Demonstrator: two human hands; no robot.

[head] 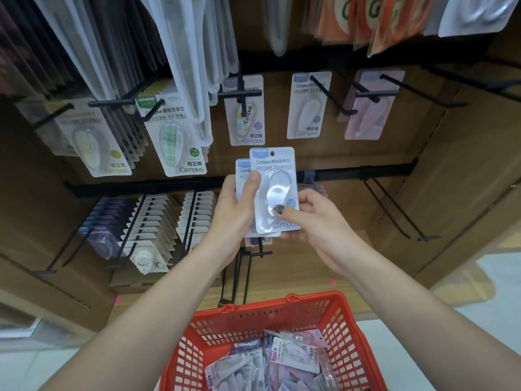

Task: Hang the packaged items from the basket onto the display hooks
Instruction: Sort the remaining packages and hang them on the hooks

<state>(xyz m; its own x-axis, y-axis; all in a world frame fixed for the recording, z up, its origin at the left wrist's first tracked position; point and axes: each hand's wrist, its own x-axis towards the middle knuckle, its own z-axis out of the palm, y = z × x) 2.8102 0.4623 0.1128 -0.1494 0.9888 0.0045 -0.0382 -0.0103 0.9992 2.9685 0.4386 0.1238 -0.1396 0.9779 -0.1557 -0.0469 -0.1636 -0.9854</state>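
Two blue-topped packs (272,176) sit fanned in my grip: my left hand (235,210) clamps their left edge under the thumb, my right hand (308,218) pinches the front pack's lower corner. I judge I'm separating one, next threading its hole onto the blue hook (332,95) above; the basket (346,348) waits below, both forearms raised.

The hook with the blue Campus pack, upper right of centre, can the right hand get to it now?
Probably yes: the hook juts out with nothing before it, though the right hand already pinches a blue pack.
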